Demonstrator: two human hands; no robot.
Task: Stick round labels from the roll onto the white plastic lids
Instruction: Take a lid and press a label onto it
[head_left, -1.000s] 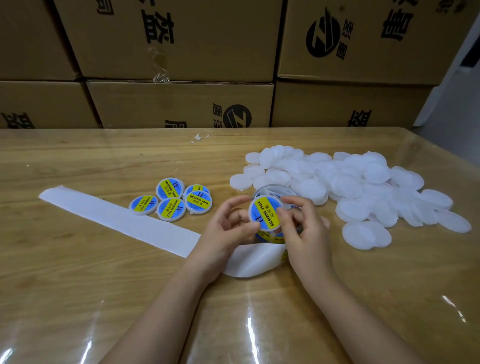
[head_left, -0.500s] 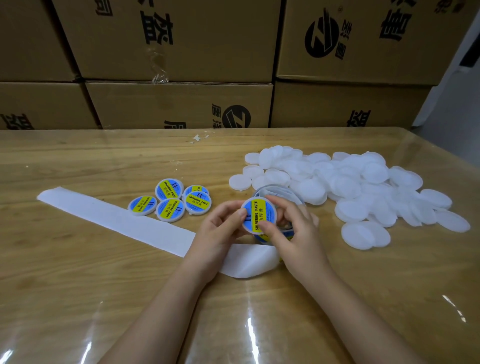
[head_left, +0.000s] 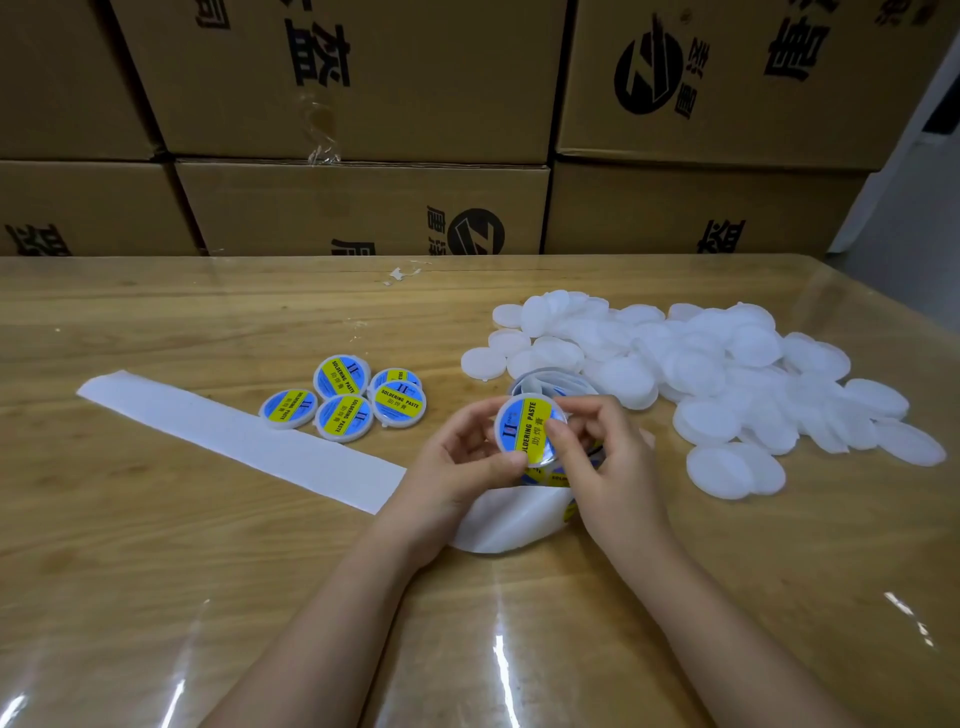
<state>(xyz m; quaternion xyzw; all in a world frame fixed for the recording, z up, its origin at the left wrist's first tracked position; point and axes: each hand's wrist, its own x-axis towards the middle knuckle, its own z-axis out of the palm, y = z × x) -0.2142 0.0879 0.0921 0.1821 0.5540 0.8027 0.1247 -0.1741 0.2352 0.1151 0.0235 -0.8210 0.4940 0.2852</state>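
Cardboard boxes (head_left: 363, 208): stacked along the far edge of the scene, printed in black.
Wooden table (head_left: 156, 571): covered by a glossy clear sheet; all the work is laid out on it.
Unlabelled lids (head_left: 727, 364): a loose white heap is spread over the far right, with many still to be done.
Backing strip (head_left: 234, 436): spent white liner is trailed away to the left from under the hands.
Finished lids (head_left: 345, 400): five, blue and yellow, are clustered left of the hands, some overlapping.
Left hand (head_left: 457, 467): the held lid's left and near rim is pinched between thumb and curled fingers.
Right hand (head_left: 608, 462): the lid is gripped from the right, thumb laid on top, fingers curled behind.
Label roll (head_left: 540, 383): stood just behind and under the held lid, mostly hidden.
Held lid (head_left: 522, 428): kept above the roll at centre, tilted toward the camera.
Label (head_left: 537, 413): seated on the lid's face, partly covered by the right thumb.
Change: within the last second the lid has been turned slightly and the right thumb brought from the rim onto the label.
Meaning: the label is judged already stuck and being rubbed down; this lid is likely near joining the five.
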